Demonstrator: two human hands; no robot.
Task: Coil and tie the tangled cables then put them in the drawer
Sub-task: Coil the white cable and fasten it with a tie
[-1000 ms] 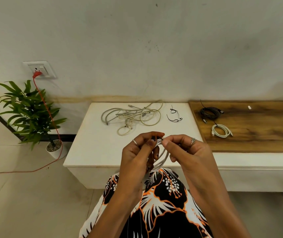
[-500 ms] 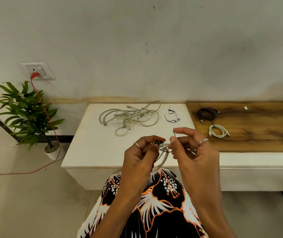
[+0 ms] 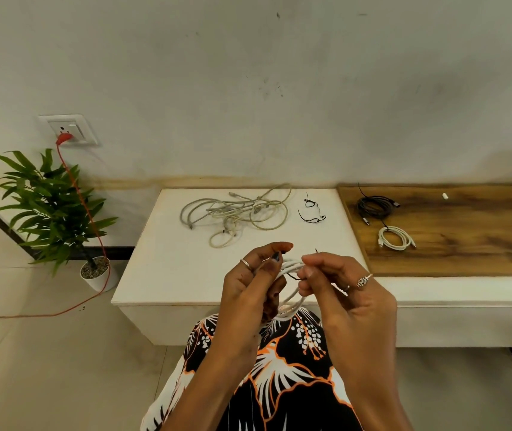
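A coiled white cable [image 3: 292,267] hangs between my hands above the front edge of the white bench [image 3: 167,269]. My left hand [image 3: 254,281] grips the coil. My right hand [image 3: 335,281] pinches a thin black tie [image 3: 293,276] that wraps round the coil. A tangle of grey-white cables [image 3: 236,213] lies on the bench at the back. Loose black ties [image 3: 312,209] lie to the right of the tangle. No drawer shows in this view.
On the wooden top [image 3: 466,231] to the right lie a coiled black cable [image 3: 374,206], a coiled white cable [image 3: 394,239] and a small white piece [image 3: 445,195]. A potted plant [image 3: 49,213] stands left, with an orange cord [image 3: 84,213] running from a wall socket [image 3: 68,129] across the floor.
My right hand drew back a little from the left one and pulled the black tie out across the coil. The coil stays in my left hand.
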